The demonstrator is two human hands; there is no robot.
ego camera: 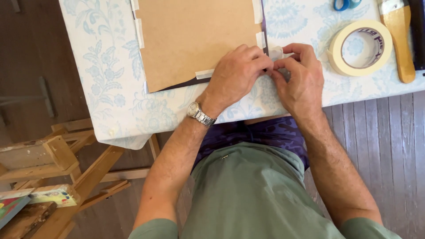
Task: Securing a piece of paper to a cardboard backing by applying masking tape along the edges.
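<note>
Left hand and right hand drawn together, fingertips meeting at the lower right corner of a brown board, both pinching a small piece of pale masking tape right at that corner. Left hand knuckles up, fingers curled down onto the board's edge, a metal wristwatch on its wrist; right hand curled too, thumb and forefinger closed on the tape. Just beyond the left hand, the brown board flat on a dark sheet that peeps out as a thin strip along its near edge and its right side. More short strips of the same pale tape along the board's edges: one just left of the left hand on the near edge, others farther off on the left side and the far right corner. Under everything, the surface covered by a white cloth with a pale blue flower pattern. Right of the right hand, near but apart, a roll of cream masking tape lying flat. Farther right again, a wide paintbrush with a wooden handle, handle end toward the near edge. Beyond the roll, at the far edge of view, a small blue ring-shaped object, cut off and hard to identify. Well to the left of the left hand and lower, off the surface, wooden easel parts on a dark plank floor.
</note>
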